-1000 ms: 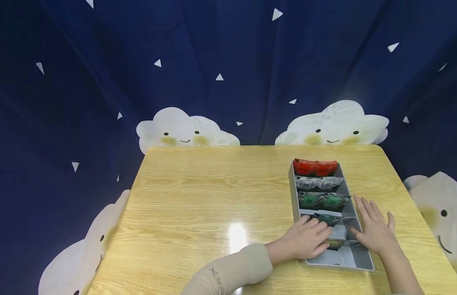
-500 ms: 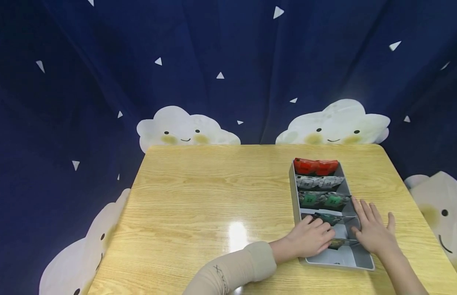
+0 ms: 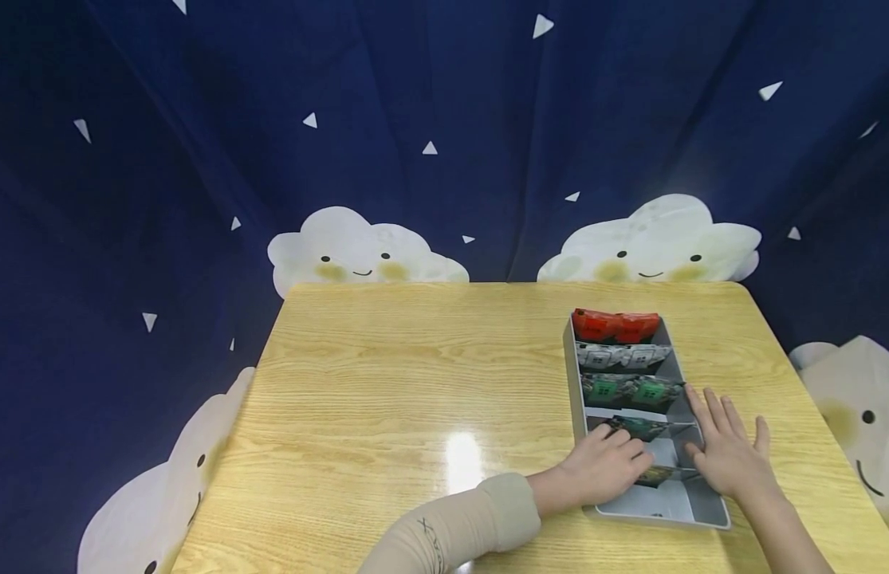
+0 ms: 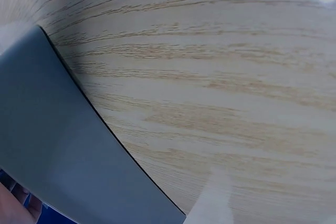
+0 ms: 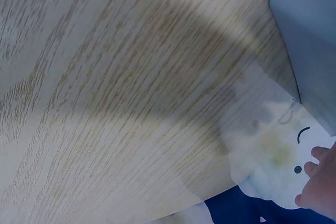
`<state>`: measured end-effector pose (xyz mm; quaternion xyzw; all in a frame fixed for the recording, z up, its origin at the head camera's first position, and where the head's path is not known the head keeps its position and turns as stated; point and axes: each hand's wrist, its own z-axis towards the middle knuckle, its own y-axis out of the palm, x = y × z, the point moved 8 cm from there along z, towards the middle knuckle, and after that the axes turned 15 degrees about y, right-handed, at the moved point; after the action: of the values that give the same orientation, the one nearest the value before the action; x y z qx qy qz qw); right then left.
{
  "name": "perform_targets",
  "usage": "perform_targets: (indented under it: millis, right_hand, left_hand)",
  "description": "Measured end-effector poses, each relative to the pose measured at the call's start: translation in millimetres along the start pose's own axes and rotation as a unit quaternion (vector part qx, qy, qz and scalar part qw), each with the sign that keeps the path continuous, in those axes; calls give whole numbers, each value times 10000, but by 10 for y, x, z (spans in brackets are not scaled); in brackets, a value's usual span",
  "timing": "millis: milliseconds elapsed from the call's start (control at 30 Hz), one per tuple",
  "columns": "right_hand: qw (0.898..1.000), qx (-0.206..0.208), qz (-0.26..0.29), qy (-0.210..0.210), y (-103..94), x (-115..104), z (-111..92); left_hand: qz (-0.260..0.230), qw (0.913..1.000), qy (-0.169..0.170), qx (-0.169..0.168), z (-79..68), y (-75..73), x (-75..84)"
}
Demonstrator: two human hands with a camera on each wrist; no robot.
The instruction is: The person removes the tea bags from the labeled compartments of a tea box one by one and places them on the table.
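Observation:
A grey divided box [image 3: 572,371] stands on the right of the table. From back to front its compartments hold red packets [image 3: 616,327], silver-white packets [image 3: 623,355], green packets [image 3: 627,391], a dark teal packet [image 3: 641,428] and a gold-and-dark packet [image 3: 655,477]. My left hand [image 3: 605,469] reaches over the box's left wall, fingers bent down into it between the teal and gold packets. Its fingertips and thumb are hidden, so I cannot tell whether it grips a packet. My right hand [image 3: 734,454] rests along the right wall, fingers mostly straight, thumb over the rim.
The wooden table [image 3: 387,375] extends left of the box. Behind it hangs a dark blue curtain [image 3: 387,96] with white triangles and smiling clouds [image 3: 652,239]. In the left wrist view the box's outer wall [image 4: 79,145] stands on the wood grain.
My left hand has shifted slightly to the right over the box. My right hand stays at the right wall, and the packets keep their places.

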<state>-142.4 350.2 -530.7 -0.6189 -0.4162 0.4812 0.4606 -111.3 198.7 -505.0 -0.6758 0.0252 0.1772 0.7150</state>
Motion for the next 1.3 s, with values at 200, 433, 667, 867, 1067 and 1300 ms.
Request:
perform_targets:
  millis: [200, 433, 667, 867, 1067, 1300]
  right_hand:
    - [10000, -7, -10, 22, 7, -1, -13]
    - [10000, -9, -5, 14, 8, 3, -14]
    - [10000, -21, -7, -15, 16, 7, -4]
    - [10000, -36, 12, 5, 20, 19, 5]
    - [10000, 3, 46, -8, 27, 21, 3]
    - [10000, 31, 23, -20, 40, 34, 10]
  left_hand:
    - [102, 9995, -20, 296, -26, -25, -1]
    - [233, 9987, -127, 433, -54, -73, -19]
    - [11, 9953, -348, 904, -65, -232, -89]
    - [-325, 9907, -484, 1230, -137, -450, -258]
    - [-510, 9866, -728, 1366, -258, -598, -486]
    - [-607, 9785, -1132, 1613, -448, -710, -805]
